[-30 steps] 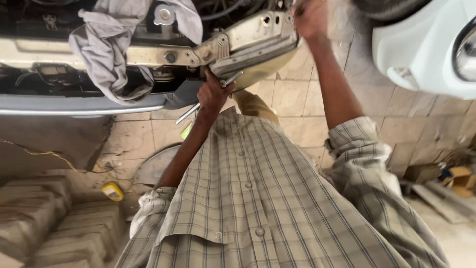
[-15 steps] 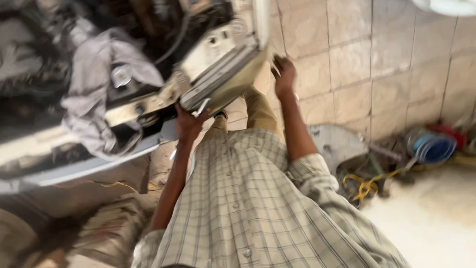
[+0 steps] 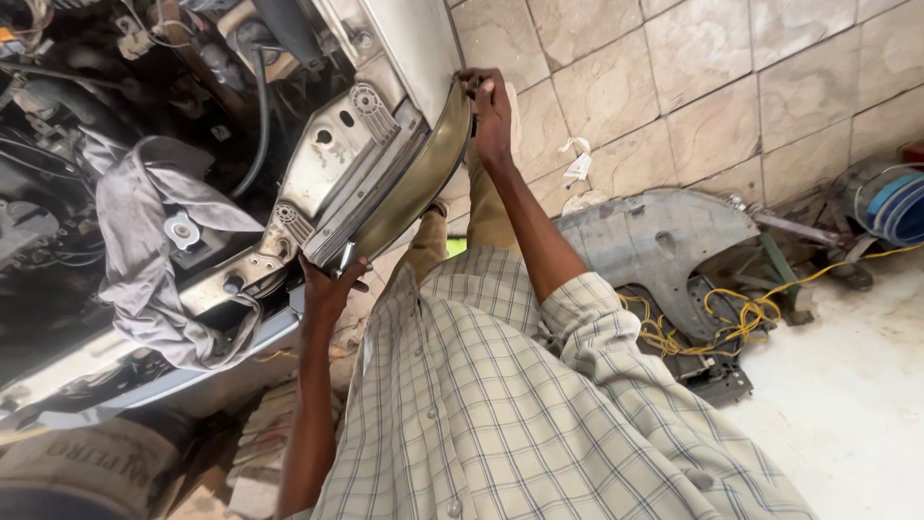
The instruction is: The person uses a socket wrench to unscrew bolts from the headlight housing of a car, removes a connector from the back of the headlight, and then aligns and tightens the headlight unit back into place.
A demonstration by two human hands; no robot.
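Note:
A curved, tan-edged metal body panel hangs at the corner of a car's open engine bay. My left hand is closed around the panel's lower end, under a bare metal bracket; a small silver tool tip shows at its fingers. My right hand grips the panel's upper edge with the arm stretched out. My checked shirt fills the lower middle of the view.
A grey cloth is draped over the engine parts. On the tiled floor lie a grey plastic shield, tangled yellow cable, a blue roll and white paper scraps.
The view has swung and tilted, so the car now sits at the left. My right hand has shifted along the panel's edge; my left hand stays at its lower end.

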